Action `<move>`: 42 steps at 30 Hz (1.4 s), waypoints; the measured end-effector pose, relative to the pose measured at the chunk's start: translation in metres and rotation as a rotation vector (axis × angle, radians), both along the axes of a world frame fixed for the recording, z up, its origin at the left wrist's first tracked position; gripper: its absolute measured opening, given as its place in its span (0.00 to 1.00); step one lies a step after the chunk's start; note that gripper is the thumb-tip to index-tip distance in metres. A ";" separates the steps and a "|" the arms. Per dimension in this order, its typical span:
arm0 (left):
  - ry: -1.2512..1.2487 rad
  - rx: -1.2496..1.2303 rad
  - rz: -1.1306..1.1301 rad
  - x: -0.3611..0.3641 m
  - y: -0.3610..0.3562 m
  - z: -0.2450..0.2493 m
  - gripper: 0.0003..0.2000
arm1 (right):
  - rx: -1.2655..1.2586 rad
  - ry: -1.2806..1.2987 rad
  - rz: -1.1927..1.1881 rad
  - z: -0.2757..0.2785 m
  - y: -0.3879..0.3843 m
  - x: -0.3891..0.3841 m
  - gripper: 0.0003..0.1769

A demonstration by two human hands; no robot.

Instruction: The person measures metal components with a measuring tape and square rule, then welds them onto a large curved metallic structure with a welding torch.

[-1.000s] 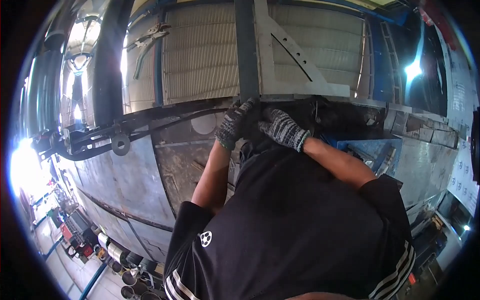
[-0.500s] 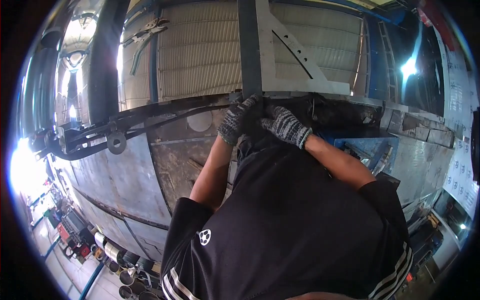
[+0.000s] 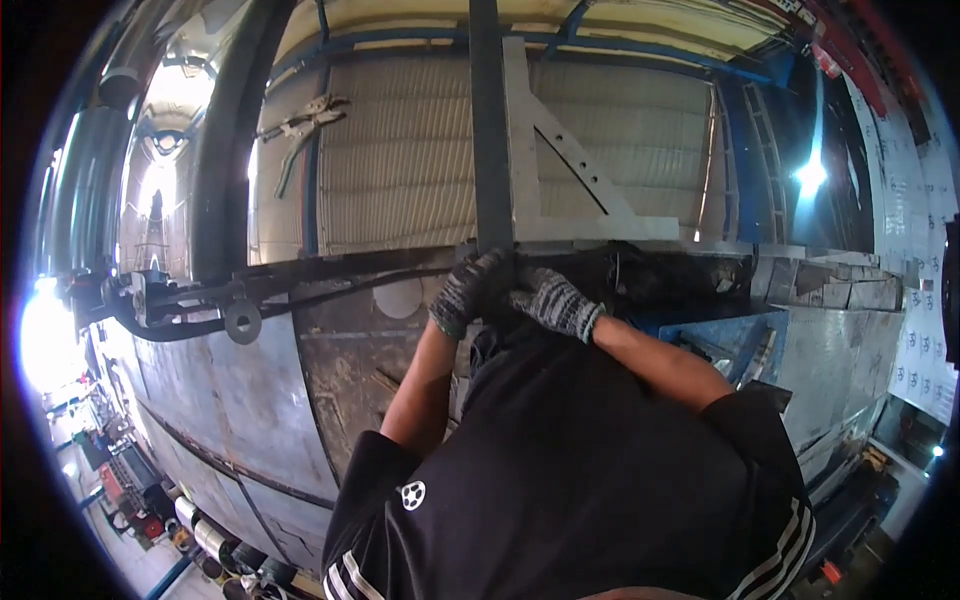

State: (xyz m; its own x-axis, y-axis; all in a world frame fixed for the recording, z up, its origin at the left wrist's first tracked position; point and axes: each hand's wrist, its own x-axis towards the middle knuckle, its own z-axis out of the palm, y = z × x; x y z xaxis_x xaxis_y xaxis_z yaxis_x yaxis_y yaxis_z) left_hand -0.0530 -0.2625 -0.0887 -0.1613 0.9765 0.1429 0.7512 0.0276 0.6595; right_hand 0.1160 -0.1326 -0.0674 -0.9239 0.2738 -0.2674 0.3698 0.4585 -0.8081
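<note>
A long dark metal bar runs away from me, its near end between my hands. My left hand, in a grey-and-black knitted glove, is closed on the left side of that end. My right hand, gloved alike, lies against its right side with the fingers curled inward. My fingertips are partly lost in dark shadow. Beside the bar on the right is a pale triangular metal square, with a long slot and several small holes. Its base lies along the dark table edge.
Locking pliers hang at the upper left, near a thick dark post. A ring-shaped metal piece is on the left. A blue metal box stands below at right. Cans and tools lie on the floor at lower left.
My view has tilted upward, so the bar, square and hands appear lower in it. Both hands stay at the bar's near end. The square keeps its place beside the bar.
</note>
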 end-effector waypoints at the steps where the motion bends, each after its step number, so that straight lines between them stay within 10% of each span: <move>1: -0.113 -0.010 -0.016 0.000 0.001 -0.007 0.21 | 0.031 0.048 -0.001 -0.017 0.000 0.002 0.29; 5: 0.364 0.106 -0.098 -0.004 0.000 0.012 0.22 | -0.069 -0.055 0.092 0.044 0.012 -0.007 0.29; 11: -0.873 -0.119 0.212 -0.004 -0.009 -0.044 0.23 | 0.243 -0.064 -0.053 0.085 0.034 0.025 0.26; 13: 0.208 0.009 0.040 -0.006 -0.004 -0.036 0.16 | 0.436 -0.068 -0.164 0.112 0.054 0.036 0.27; 14: 0.206 0.008 0.044 -0.004 -0.004 -0.039 0.16 | 0.524 0.023 -0.217 0.128 0.067 0.040 0.29; 16: -1.031 -0.069 0.308 0.001 -0.003 -0.048 0.15 | 0.817 0.085 -0.170 0.107 0.105 0.057 0.33; 17: -1.033 -0.067 0.304 0.001 -0.001 -0.037 0.15 | 0.821 0.083 -0.171 0.101 0.117 0.062 0.33; 19: -0.089 -0.015 0.086 -0.001 0.002 0.002 0.20 | 0.911 -0.175 -0.139 0.092 0.134 0.068 0.35; 23: -0.017 0.033 0.121 0.001 -0.001 0.010 0.23 | 0.763 -0.231 -0.088 0.096 0.149 0.064 0.35; 26: -0.741 0.016 0.154 0.000 -0.003 0.012 0.26 | 0.739 -0.245 -0.106 0.096 0.157 0.064 0.32; 28: 0.060 0.021 0.103 -0.004 -0.007 0.017 0.21 | 0.739 -0.242 -0.084 0.093 0.163 0.067 0.31; 29: 0.057 0.018 0.110 -0.002 -0.008 0.024 0.21 | 0.741 -0.240 -0.071 0.093 0.166 0.069 0.29; 31: -1.224 -0.055 0.486 0.005 -0.012 0.038 0.24 | 0.742 -0.242 -0.057 0.092 0.167 0.071 0.28; 34: -0.660 -0.139 0.752 0.017 -0.023 0.068 0.24 | 0.765 -0.258 -0.005 0.094 0.170 0.070 0.26; 38: -0.764 -0.024 0.820 0.034 -0.034 0.074 0.24 | 0.685 -0.184 -0.036 0.090 0.172 0.070 0.28; 42: -0.329 0.130 0.725 0.051 -0.022 0.109 0.21 | 0.658 -0.131 -0.039 0.081 0.178 0.075 0.32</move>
